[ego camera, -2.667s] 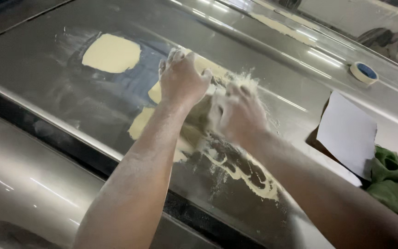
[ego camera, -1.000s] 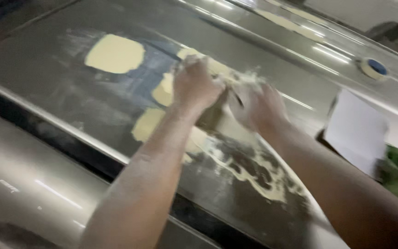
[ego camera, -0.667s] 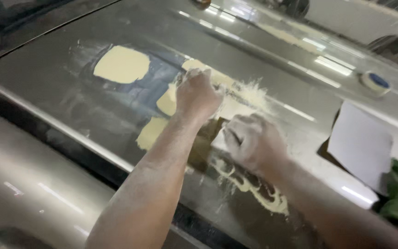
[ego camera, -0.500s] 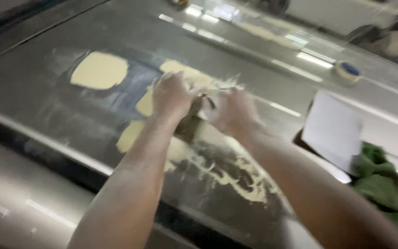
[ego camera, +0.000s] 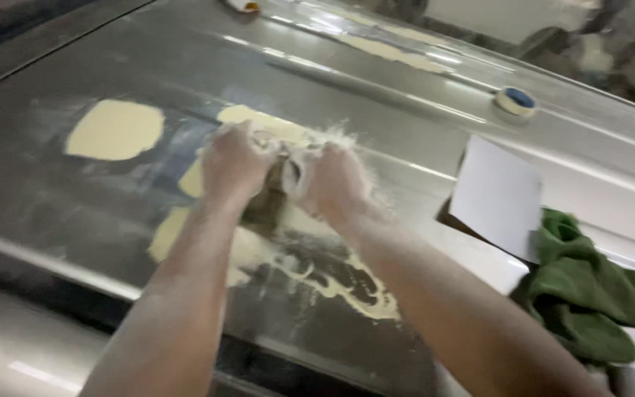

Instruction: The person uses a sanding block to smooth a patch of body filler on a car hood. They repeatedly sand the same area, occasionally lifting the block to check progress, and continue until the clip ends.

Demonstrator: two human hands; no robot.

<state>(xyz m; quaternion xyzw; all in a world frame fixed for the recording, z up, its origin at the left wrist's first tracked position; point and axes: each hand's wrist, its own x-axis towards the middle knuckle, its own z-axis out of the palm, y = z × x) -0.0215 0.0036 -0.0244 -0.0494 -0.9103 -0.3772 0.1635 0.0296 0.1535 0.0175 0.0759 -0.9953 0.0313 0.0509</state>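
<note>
1. Both hands are meeting at the centre of the frame, pressing down on a small brownish sanding block [ego camera: 267, 200] that is lying flat on the grey car panel [ego camera: 376, 81].
2. The left hand [ego camera: 233, 163] is curling closed over the block's left side, and the right hand [ego camera: 332, 180] is closing over its right side; two hands on one small block is likely giving even downward pressure.
3. The block is sitting on a pale yellow filler patch [ego camera: 251, 121] just above centre, with a separate oval filler patch [ego camera: 115, 129] lying apart at the upper left.
4. Pale sanding dust [ego camera: 332, 283] is collecting in loose swirls below the hands, towards the lower centre, and is coating both forearms.
5. A white sheet [ego camera: 495, 195] is resting on the panel at the right, beside a green cloth [ego camera: 589, 294] bunched at the lower right; both are sitting near but clear of the sanded area.
6. A tape roll [ego camera: 516, 101] with a blue centre is lying at the upper right, well apart from the hands.
7. The fingers are hiding most of the block, so its exact shape and abrasive face are not showing, and motion blur is softening the hands.
8. The cloth is being cut off by the right edge, and the blurred objects along the top edge are too indistinct to identify.
</note>
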